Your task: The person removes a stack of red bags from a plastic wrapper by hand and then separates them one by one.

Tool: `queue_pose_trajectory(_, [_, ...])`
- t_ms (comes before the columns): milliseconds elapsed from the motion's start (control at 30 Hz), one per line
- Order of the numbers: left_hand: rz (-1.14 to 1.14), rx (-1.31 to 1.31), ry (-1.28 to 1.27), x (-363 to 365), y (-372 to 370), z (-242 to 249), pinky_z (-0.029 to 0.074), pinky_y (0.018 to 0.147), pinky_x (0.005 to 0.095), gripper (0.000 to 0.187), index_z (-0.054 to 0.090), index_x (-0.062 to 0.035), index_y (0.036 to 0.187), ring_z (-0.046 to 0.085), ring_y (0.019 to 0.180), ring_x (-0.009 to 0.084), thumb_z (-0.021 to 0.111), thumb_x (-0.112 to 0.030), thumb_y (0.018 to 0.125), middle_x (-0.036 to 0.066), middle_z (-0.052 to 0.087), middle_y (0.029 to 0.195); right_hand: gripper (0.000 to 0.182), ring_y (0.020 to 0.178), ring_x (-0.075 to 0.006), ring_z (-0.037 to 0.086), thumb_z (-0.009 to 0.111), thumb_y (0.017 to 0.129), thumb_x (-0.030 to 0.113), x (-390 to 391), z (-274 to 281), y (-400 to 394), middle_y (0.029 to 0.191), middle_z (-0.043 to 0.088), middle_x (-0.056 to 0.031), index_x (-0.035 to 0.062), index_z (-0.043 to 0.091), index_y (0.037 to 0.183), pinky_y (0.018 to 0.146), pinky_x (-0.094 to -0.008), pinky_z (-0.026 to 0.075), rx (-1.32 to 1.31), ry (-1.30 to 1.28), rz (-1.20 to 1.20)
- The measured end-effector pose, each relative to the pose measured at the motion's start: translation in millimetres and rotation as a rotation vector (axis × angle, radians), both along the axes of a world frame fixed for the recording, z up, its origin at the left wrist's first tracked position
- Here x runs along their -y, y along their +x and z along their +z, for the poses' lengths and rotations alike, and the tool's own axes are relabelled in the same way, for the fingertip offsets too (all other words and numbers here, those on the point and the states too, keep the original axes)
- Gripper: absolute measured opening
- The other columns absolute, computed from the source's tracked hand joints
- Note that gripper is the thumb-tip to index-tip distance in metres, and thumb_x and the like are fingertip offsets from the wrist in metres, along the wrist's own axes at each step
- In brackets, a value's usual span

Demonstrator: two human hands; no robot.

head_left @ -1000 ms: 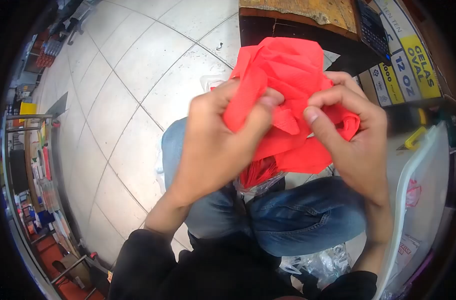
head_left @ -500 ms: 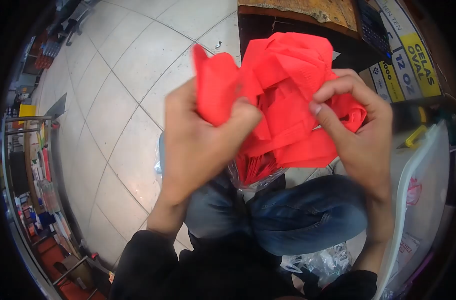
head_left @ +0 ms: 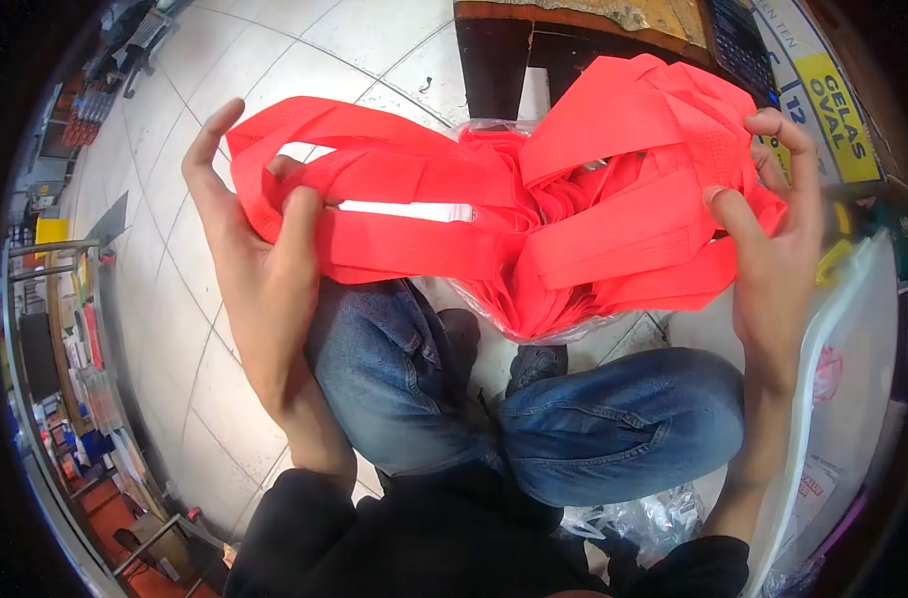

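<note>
A bundle of red non-woven fabric bags [head_left: 518, 284] sits above my knees, partly inside a transparent plastic wrapper [head_left: 494, 125]. Their strap handles are spread to both sides. My left hand [head_left: 264, 239] has its thumb and fingers hooked through the left-hand handles [head_left: 394, 249], pulling them out into long loops. On the other side, my right hand [head_left: 773, 229] grips the right-hand handles [head_left: 623, 239], with the thumb in front and some fingertips raised behind. The lower part of the bundle is hidden beneath the straps.
A worn wooden desk [head_left: 593, 15] stands ahead, with a dark keypad device [head_left: 743, 45] and a printed carton [head_left: 832, 120] at its right. A translucent plastic bin [head_left: 842, 379] is close to my right arm. Crumpled plastic [head_left: 653, 518] lies below my leg. Shelves [head_left: 85, 389] line the left.
My hands have moved apart, the left one outward to the left. The bunched red straps are now stretched into loops on both sides, exposing the bundle's middle and its wrapper.
</note>
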State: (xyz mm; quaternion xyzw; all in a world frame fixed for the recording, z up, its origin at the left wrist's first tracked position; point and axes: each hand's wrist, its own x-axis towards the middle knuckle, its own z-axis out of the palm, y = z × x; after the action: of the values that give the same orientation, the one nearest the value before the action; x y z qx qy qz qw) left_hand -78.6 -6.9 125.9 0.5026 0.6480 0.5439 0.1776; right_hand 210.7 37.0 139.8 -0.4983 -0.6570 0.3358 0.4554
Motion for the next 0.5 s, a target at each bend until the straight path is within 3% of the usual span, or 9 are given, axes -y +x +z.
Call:
queue_pose_trajectory(100, [-0.076,-0.127,0.042,-1,-10,-4,0.046,0.096,0.0317,0.054,0.050,0.0017,0.132,0.060,0.107,0.0195,0.057,0.002,0.079,0.015,0.061,0.118,0.049,0.118,-0.0200,0.054,0.057,0.079,-0.006,0,0,-1,0.127,0.052,-0.0089,0.0040,0.049,0.126,0.091,-0.0285,0.049,0.048,0.010,0.068])
queue_pose_trajectory(167, [-0.161,-0.004,-0.114,3,-8,-7,0.046,0.097,0.0319,0.053,0.054,0.0017,0.130,0.059,0.111,0.0204,0.058,0.001,0.077,0.016,0.061,0.122,0.050,0.119,-0.0205,0.054,0.056,0.079,-0.006,-1,2,-3,0.127,0.052,-0.0088,0.0038,0.049,0.127,0.094,-0.0293,0.048,0.115,0.067,0.118])
queue_pose_trajectory(200, [-0.211,-0.150,-0.045,-1,-7,-10,0.045,0.100,0.0341,0.059,0.052,0.0019,0.132,0.058,0.115,0.0231,0.056,0.003,0.074,0.016,0.058,0.128,0.050,0.119,-0.0205,0.053,0.056,0.078,-0.006,-1,4,-7,0.126,0.053,-0.0093,0.0038,0.049,0.127,0.097,-0.0300,0.046,0.082,0.061,0.184])
queue_pose_trajectory(233, [-0.211,-0.151,-0.044,-4,-3,-9,0.045,0.100,0.0341,0.059,0.052,0.0019,0.132,0.058,0.115,0.0231,0.056,0.003,0.074,0.016,0.058,0.128,0.051,0.120,-0.0205,0.053,0.056,0.078,-0.007,0,5,-11,0.125,0.054,-0.0098,0.0038,0.049,0.127,0.100,-0.0307,0.044,0.049,0.053,0.250])
queue_pose_trajectory(300, [-0.268,-0.066,0.198,-10,12,-5,0.038,0.109,0.0373,0.074,0.044,0.0053,0.142,0.051,0.129,0.0262,0.052,0.008,0.068,0.021,0.050,0.139,0.051,0.119,-0.0194,0.053,0.055,0.076,-0.007,1,7,-17,0.125,0.053,-0.0105,0.0023,0.050,0.126,0.103,-0.0304,0.040,0.020,0.014,0.266])
queue_pose_trajectory(333, [-0.319,-0.202,0.246,-14,12,-4,0.037,0.111,0.0380,0.080,0.042,0.0039,0.143,0.049,0.131,0.0291,0.049,0.006,0.064,0.021,0.046,0.144,0.050,0.119,-0.0184,0.052,0.055,0.076,-0.008,2,9,-17,0.124,0.053,-0.0103,0.0015,0.050,0.125,0.103,-0.0294,0.039,0.000,-0.019,0.292])
queue_pose_trajectory(433, [-0.562,-0.406,0.265,-13,19,5,0.033,0.113,0.0454,0.065,0.062,0.0029,0.124,0.056,0.124,0.0297,0.047,0.003,0.061,0.019,0.062,0.126,0.047,0.114,-0.0156,0.052,0.057,0.075,-0.008,0,6,-24,0.118,0.054,-0.0086,-0.0006,0.051,0.121,0.101,-0.0272,0.038,-0.028,-0.002,0.330])
queue_pose_trajectory(467, [-0.578,-0.358,0.177,-11,28,5,0.032,0.113,0.0477,0.059,0.067,0.0032,0.113,0.060,0.117,0.0309,0.046,0.002,0.058,0.019,0.068,0.114,0.043,0.112,-0.0142,0.053,0.058,0.076,-0.008,1,7,-26,0.114,0.055,-0.0076,-0.0008,0.052,0.118,0.100,-0.0266,0.039,-0.030,-0.015,0.339])
queue_pose_trajectory(500, [-0.652,-0.340,0.128,-13,30,2,0.039,0.107,0.0435,0.053,0.066,0.0035,0.113,0.064,0.109,0.0310,0.050,0.002,0.063,0.018,0.068,0.108,0.039,0.109,-0.0128,0.053,0.058,0.076,-0.007,2,7,-27,0.110,0.055,-0.0065,-0.0010,0.053,0.115,0.099,-0.0259,0.039,-0.031,-0.029,0.348])
